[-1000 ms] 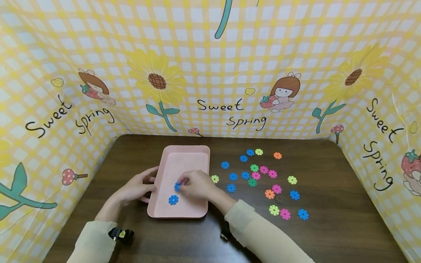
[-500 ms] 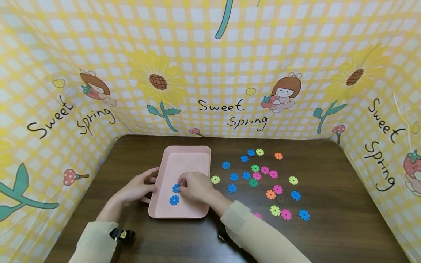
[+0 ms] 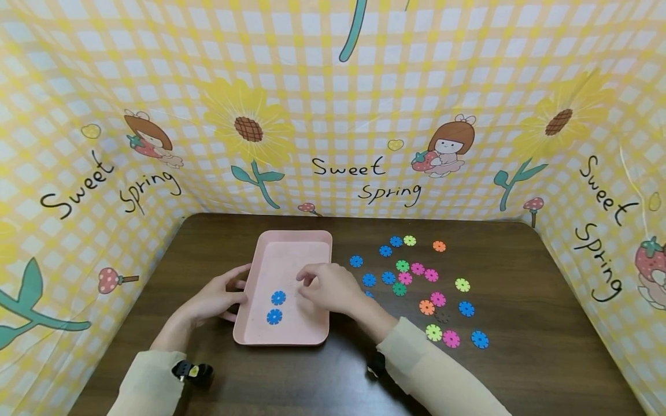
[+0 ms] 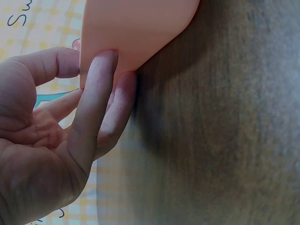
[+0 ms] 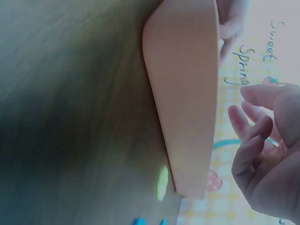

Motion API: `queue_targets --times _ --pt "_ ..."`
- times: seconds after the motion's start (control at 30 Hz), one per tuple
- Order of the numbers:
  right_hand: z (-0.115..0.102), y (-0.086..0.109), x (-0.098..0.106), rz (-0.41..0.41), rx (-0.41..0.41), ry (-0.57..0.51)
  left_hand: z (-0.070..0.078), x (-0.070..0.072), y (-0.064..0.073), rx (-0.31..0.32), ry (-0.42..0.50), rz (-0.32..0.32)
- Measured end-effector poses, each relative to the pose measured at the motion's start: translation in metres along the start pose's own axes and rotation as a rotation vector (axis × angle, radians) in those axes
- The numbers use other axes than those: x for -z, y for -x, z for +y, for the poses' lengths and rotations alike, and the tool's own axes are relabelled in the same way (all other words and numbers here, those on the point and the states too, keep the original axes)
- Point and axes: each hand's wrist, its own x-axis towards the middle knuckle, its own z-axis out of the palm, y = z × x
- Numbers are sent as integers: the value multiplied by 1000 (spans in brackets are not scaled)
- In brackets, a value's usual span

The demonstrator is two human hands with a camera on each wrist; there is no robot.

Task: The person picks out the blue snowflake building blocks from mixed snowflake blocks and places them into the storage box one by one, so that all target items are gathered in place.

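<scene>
Two blue notched plastic discs lie flat in the pink tray [image 3: 291, 248], the upper disc [image 3: 278, 297] just beyond the lower disc [image 3: 274, 316]. Over the tray's right side hovers my right hand [image 3: 333, 289], its fingers loosely bent. In the right wrist view, thumb and fingertips [image 5: 253, 96] are apart with nothing between them. My left hand [image 3: 218, 297] rests against the tray's left side. The left wrist view has its fingers [image 4: 96, 79] touching the outer wall from rim to base.
To the right on the brown table [image 3: 520, 370] lie several loose discs, among them a pink disc [image 3: 451, 338], an orange disc [image 3: 439, 246], a dark green disc [image 3: 399, 288] and a blue disc [image 3: 480, 339]. A dark disc [image 3: 442, 316] barely shows. Checked cloth [image 3: 333, 104] surrounds the table.
My right hand has let go of the upper blue disc, which now lies in the tray, and has drawn back to the right. The left hand has stayed at the tray.
</scene>
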Motion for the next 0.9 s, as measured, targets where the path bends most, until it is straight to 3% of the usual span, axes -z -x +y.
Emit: queue_targets --times 0.4,0.9 --pt "34 23 33 38 -6 -128 1 -1 2 6 -1 -2" --pt "87 46 46 -73 -97 -43 0 0 1 8 0 -1"
